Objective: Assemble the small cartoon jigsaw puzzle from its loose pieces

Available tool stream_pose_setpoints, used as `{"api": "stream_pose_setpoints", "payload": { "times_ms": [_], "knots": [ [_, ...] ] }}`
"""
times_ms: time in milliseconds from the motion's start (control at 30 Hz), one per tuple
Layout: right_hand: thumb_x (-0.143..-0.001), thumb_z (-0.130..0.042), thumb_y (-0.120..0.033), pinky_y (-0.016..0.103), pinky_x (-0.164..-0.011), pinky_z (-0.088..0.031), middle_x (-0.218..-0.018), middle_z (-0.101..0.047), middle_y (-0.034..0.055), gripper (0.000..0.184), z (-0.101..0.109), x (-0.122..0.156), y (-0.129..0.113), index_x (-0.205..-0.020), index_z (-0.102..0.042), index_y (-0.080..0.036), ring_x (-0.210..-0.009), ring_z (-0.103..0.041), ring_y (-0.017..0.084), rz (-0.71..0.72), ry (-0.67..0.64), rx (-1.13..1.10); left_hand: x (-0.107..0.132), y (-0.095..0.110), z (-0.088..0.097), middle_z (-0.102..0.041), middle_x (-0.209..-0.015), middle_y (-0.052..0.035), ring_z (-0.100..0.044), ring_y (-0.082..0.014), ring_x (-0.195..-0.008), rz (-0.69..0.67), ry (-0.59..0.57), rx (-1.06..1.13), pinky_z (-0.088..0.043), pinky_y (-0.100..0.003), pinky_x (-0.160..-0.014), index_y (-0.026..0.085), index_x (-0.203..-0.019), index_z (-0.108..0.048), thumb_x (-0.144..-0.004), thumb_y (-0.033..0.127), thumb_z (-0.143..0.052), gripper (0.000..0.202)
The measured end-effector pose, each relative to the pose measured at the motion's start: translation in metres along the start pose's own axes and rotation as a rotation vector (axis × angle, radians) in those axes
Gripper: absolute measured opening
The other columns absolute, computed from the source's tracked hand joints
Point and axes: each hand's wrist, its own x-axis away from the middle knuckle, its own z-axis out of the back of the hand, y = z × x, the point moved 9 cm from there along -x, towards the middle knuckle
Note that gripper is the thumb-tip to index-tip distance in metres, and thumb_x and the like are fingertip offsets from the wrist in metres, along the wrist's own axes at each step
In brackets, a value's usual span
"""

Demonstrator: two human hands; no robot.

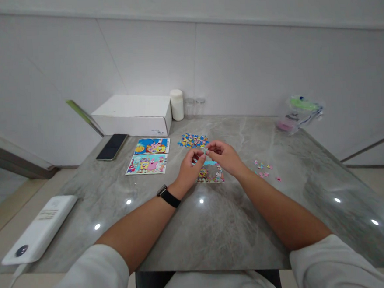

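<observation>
My left hand [189,166] and my right hand [226,157] meet fingertip to fingertip over the middle of the table. Pinched between them is a small pale green puzzle piece [205,151], mostly covered by the fingers. Right below lies a partly joined jigsaw puzzle [210,176] with cartoon figures, its upper part overlapped by my hands. Beyond my fingers is a pile of loose puzzle pieces [191,140]. A few scattered pieces [262,169], several of them pink, lie to the right of my right forearm.
Two cartoon picture cards [149,163] lie left of my hands, beside a dark phone [112,147]. Behind stand a white box [130,113], a white bottle [177,104] and two clear jars [200,108]. A plastic bag [298,113] sits back right; a white power bank [42,229] lies front left.
</observation>
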Motion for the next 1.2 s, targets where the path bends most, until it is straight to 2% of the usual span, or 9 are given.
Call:
{"api": "stream_pose_setpoints", "payload": {
  "times_ms": [167, 267, 333, 433, 533, 600, 800, 967, 1200],
  "knots": [
    [-0.082, -0.072, -0.040, 0.030, -0.070, -0.052, -0.084, -0.071, 0.0008, 0.023, -0.009, 0.011, 0.016, -0.097, -0.069, -0.023, -0.076, -0.065, 0.017, 0.002, -0.007, -0.021, 0.000, -0.006, -0.002, -0.066, -0.093, -0.0019, -0.058, -0.0158, -0.084, 0.045, -0.018, 0.029, -0.047, -0.029, -0.081, 0.020, -0.096, -0.063, -0.097, 0.036, -0.065, 0.017],
    [-0.086, -0.070, -0.036, 0.030, -0.069, -0.052, -0.089, -0.073, 0.0017, 0.023, -0.006, 0.015, 0.010, -0.105, -0.070, -0.023, -0.076, -0.065, 0.016, 0.059, 0.017, 0.053, -0.005, -0.008, 0.002, -0.067, -0.093, -0.0019, -0.059, -0.0163, -0.085, 0.058, -0.026, 0.038, -0.048, -0.029, -0.082, 0.020, -0.095, -0.065, -0.097, 0.039, -0.065, 0.019],
    [-0.086, -0.070, -0.031, 0.030, -0.068, -0.053, -0.101, -0.074, 0.0032, 0.030, -0.006, 0.017, 0.003, -0.115, -0.070, -0.025, -0.077, -0.065, 0.015, 0.121, 0.017, 0.108, -0.010, -0.011, 0.005, -0.067, -0.091, -0.0016, -0.060, -0.0163, -0.084, 0.087, -0.046, 0.047, -0.048, -0.029, -0.081, 0.020, -0.094, -0.067, -0.094, 0.041, -0.068, 0.021],
    [-0.087, -0.070, -0.027, 0.029, -0.068, -0.054, -0.114, -0.073, 0.0046, 0.033, -0.008, 0.018, -0.006, -0.120, -0.071, -0.026, -0.079, -0.065, 0.015, 0.220, -0.009, 0.168, -0.017, -0.020, 0.005, -0.067, -0.086, -0.0008, -0.060, -0.0160, -0.080, 0.175, -0.158, 0.074, -0.047, -0.029, -0.077, 0.020, -0.090, -0.070, -0.088, 0.043, -0.074, 0.024],
    [-0.091, -0.066, -0.024, 0.028, -0.069, -0.053, -0.104, -0.073, 0.0040, 0.018, -0.011, 0.019, -0.010, -0.107, -0.075, -0.025, -0.079, -0.064, 0.015, 0.307, -0.035, 0.240, -0.020, -0.028, 0.003, -0.069, -0.084, -0.0012, -0.061, -0.0160, -0.078, 0.261, -0.283, 0.079, -0.046, -0.029, -0.074, 0.019, -0.087, -0.073, -0.082, 0.048, -0.079, 0.030],
    [-0.093, -0.066, -0.023, 0.029, -0.069, -0.052, -0.099, -0.073, 0.0036, 0.015, -0.012, 0.019, -0.009, -0.104, -0.075, -0.025, -0.078, -0.064, 0.015, 0.337, -0.037, 0.280, -0.021, -0.032, 0.005, -0.071, -0.085, -0.0019, -0.062, -0.0165, -0.079, 0.285, -0.313, 0.055, -0.046, -0.029, -0.076, 0.018, -0.088, -0.074, -0.080, 0.050, -0.080, 0.033],
    [-0.090, -0.070, -0.023, 0.031, -0.072, -0.052, -0.101, -0.073, 0.0047, 0.020, -0.010, 0.019, -0.005, -0.110, -0.072, -0.025, -0.081, -0.063, 0.018, 0.357, -0.008, 0.388, -0.026, -0.029, 0.012, -0.073, -0.088, -0.0030, -0.063, -0.0179, -0.083, 0.244, -0.308, -0.040, -0.048, -0.031, -0.079, 0.018, -0.087, -0.076, -0.083, 0.050, -0.076, 0.032],
    [-0.091, -0.065, -0.021, 0.038, -0.084, -0.055, -0.127, -0.069, 0.0100, 0.027, -0.012, 0.023, -0.009, -0.118, -0.069, -0.026, -0.098, -0.064, 0.023, 0.412, -0.038, 0.440, -0.028, -0.028, 0.016, -0.070, -0.079, -0.0017, -0.060, -0.0170, -0.075, 0.228, -0.292, -0.121, -0.046, -0.029, -0.069, 0.019, -0.081, -0.075, -0.083, 0.045, -0.073, 0.026],
    [-0.092, -0.063, -0.020, 0.042, -0.092, -0.053, -0.109, -0.072, 0.0088, 0.025, -0.019, 0.024, -0.002, -0.115, -0.070, -0.025, -0.095, -0.063, 0.024, 0.409, -0.070, 0.514, -0.027, -0.034, 0.016, -0.069, -0.076, -0.0007, -0.059, -0.0156, -0.069, 0.223, -0.326, -0.172, -0.043, -0.028, -0.063, 0.019, -0.083, -0.074, -0.084, 0.047, -0.074, 0.028]
  ]
}}
